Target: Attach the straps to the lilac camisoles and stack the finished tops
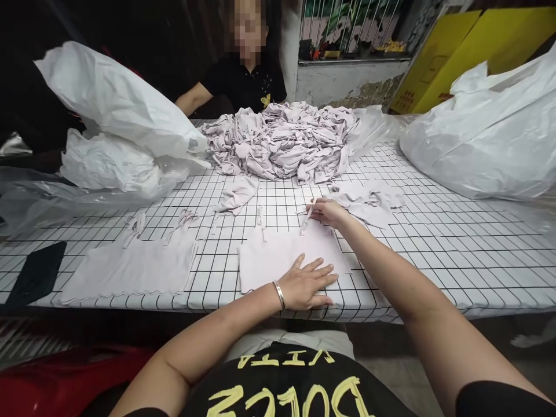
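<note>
A pale pink camisole top (pixel 278 255) lies spread flat near the table's front edge, its straps pointing away from me. My left hand (pixel 306 284), wearing a silver bangle, rests flat on its lower right part with the fingers spread. At the top's upper right, my right hand (pixel 325 211) pinches one thin strap (pixel 307 220) between thumb and fingers. To the left, more camisoles (pixel 134 266) lie flat in a neat stack with looped straps. Two crumpled pieces of the same fabric (pixel 237 196) (pixel 369 201) lie just beyond my hands.
A large heap of pink garments (pixel 286 139) covers the table's far middle, with a person (pixel 247 75) behind it. White plastic bags (pixel 125 110) bulge at left, another full bag (pixel 486 133) at right. A dark flat object (pixel 37 272) lies at the left edge. A yellow carton (pixel 456 52) stands behind.
</note>
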Demonstrator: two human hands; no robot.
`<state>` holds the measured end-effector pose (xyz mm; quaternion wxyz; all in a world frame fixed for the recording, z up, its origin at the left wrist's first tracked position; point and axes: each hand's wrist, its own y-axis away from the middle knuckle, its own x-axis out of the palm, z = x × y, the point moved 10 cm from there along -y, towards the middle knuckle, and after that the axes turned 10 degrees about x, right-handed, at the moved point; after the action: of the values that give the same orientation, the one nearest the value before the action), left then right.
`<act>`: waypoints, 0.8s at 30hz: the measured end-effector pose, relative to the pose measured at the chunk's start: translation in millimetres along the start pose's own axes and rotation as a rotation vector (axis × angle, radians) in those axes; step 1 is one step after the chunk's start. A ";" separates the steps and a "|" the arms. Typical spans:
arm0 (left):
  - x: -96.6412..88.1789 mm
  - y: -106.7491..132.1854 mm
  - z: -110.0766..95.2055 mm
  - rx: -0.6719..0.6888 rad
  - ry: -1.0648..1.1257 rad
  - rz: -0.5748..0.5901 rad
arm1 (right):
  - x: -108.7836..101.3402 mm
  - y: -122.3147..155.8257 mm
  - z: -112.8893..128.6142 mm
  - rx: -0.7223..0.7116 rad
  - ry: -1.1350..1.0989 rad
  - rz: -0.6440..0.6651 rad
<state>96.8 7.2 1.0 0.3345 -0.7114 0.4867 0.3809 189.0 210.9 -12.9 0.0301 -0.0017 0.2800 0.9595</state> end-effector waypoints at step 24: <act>-73.9 217.0 87.4 -1.065 0.151 -0.401 | -58.6 110.7 -59.3 0.062 1.061 -0.013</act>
<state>-145.1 47.9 -0.2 -0.0402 -0.8854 0.1058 0.4508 240.1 82.7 -2.2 -0.1098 -0.4876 0.2850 0.8179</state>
